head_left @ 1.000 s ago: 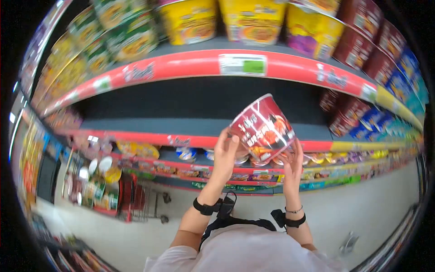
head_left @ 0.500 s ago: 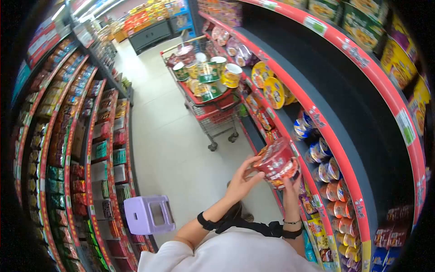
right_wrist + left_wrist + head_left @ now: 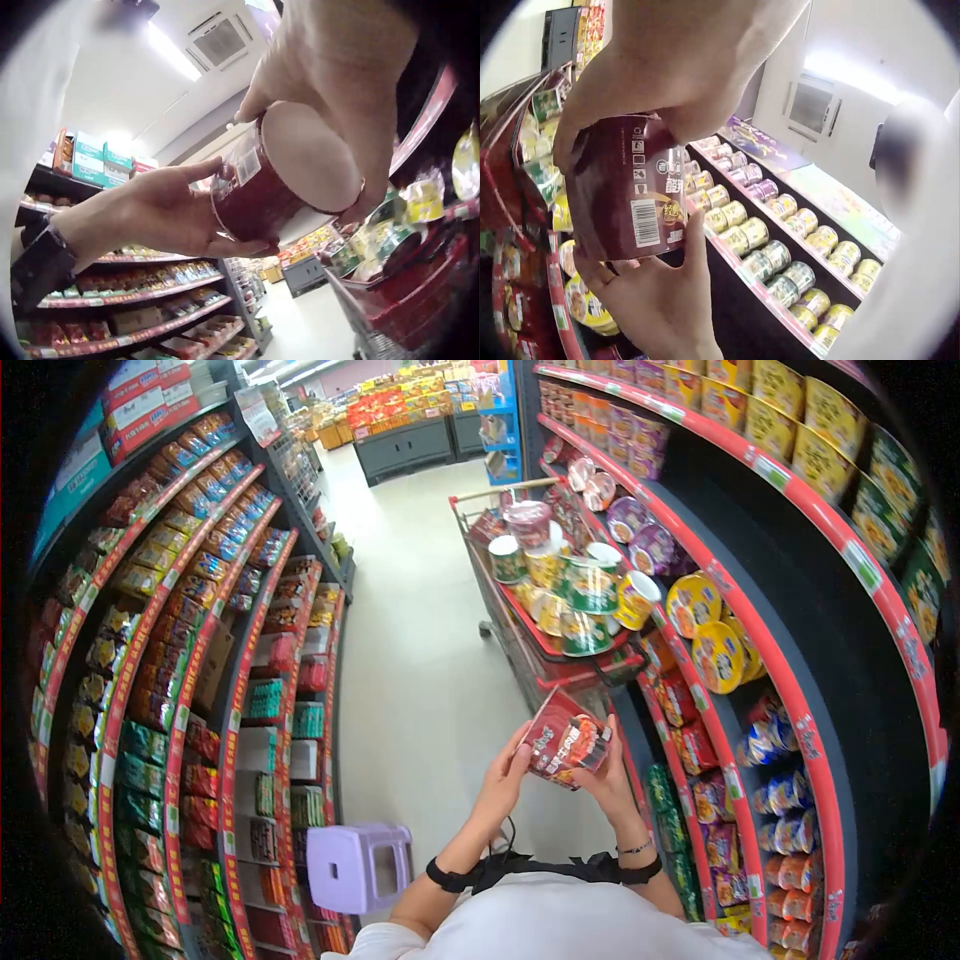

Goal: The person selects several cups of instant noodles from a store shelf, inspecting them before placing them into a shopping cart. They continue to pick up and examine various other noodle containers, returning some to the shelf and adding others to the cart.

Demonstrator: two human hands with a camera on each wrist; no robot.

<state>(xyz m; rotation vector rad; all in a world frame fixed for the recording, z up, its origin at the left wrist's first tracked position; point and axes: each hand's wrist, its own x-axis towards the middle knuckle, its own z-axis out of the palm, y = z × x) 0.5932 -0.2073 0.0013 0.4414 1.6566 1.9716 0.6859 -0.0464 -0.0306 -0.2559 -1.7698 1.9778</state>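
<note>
Tall shelving [image 3: 780, 478] with red edge strips curves along the right side of the head view, carrying noodle tubs and packets, and another set of shelves [image 3: 234, 760], packed with bagged goods, lines the left side. In the aisle stands a shopping cart [image 3: 497, 595] loaded with green, yellow and dark red noodle buckets, and nearer the person a pale purple plastic stool [image 3: 340, 868] sits beside the left shelves. The left hand [image 3: 500, 785] grips one side of a red noodle bucket [image 3: 568, 742], its thumb on the printed front, while the right hand [image 3: 612, 780] grips the opposite side, thumb low and fingers curled round the wall. The bucket is held tilted in the air in front of the torso, just on the person's side of the cart. It is round-walled and a deep glossy red, with light glinting off its surface; the side seen from above shows an orange-red food picture and white lettering. In the right wrist view one broad round end is plain white, edged by a dark rim, though I cannot tell whether it is lid or base. Smaller still, the left wrist view shows a maroon stretch of wall with a white barcode panel [image 3: 646, 223] and a column of little white icons [image 3: 639, 159] above it
</note>
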